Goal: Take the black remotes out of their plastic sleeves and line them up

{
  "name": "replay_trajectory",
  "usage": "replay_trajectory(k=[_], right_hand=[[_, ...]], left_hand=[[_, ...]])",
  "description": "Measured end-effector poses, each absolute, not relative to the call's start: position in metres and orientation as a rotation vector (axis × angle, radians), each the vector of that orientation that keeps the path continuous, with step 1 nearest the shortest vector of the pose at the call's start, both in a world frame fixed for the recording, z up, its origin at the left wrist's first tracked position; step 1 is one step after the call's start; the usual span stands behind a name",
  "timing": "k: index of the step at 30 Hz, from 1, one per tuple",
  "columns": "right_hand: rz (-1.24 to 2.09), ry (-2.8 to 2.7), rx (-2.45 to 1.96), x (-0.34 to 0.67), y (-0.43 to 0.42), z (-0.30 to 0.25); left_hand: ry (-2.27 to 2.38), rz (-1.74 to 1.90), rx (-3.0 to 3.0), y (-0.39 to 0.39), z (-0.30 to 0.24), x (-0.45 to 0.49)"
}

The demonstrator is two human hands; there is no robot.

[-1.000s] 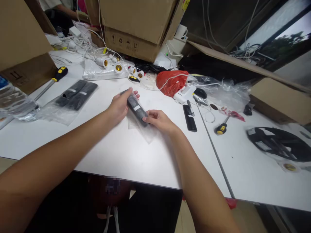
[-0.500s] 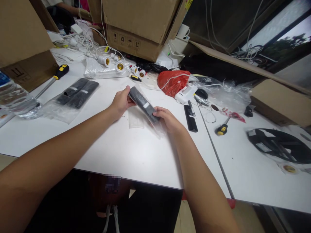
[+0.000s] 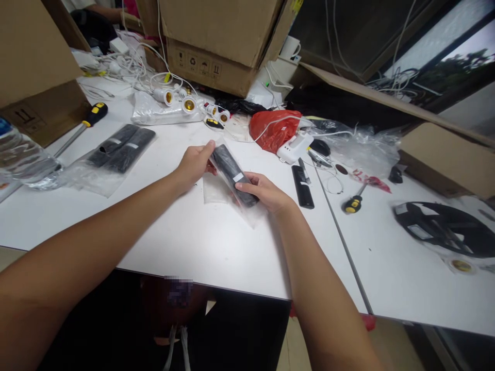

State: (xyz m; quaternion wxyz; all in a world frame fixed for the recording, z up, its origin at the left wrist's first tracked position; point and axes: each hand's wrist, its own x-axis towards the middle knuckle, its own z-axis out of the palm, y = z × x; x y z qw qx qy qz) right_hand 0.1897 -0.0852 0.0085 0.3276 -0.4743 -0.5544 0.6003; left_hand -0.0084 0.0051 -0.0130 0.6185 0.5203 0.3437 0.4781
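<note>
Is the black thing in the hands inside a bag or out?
Inside, it seems: clear bag wraps the black thing, trailing past the right hand.

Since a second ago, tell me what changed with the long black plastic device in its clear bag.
Both hands lifted the long black plastic device off the white table and carried it a little rightward. The left hand kept the far end; the right hand moved its thumb on top of the near end. The two bagged black pieces at left and the bare black bar at right stayed put.
</note>
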Motion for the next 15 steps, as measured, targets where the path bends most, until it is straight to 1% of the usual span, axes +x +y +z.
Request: replay_trajectory(k=[5,7,11,15], right_hand=[[1.612,-1.432,-1.261,0.1884,-0.0871,0.0112],[1.609,-1.45,-1.276,0.1872,-0.0882,0.0132],[1.585,-1.441,-1.289,0.1855,-0.0886,0.0148],[1.588,-1.444,-1.276,0.1856,-0.0889,0.0153]], left_hand=[[0.889,1.305,1.332,-0.0009,-0.01,-0.0139],[0.906,1.319,1.314,-0.0021,-0.0087,-0.0144],[0.928,1.197,1.293,0.0014,-0.0121,-0.0117],[0.945,1.372,1.489,-0.0007,-0.0106,-0.0121]])
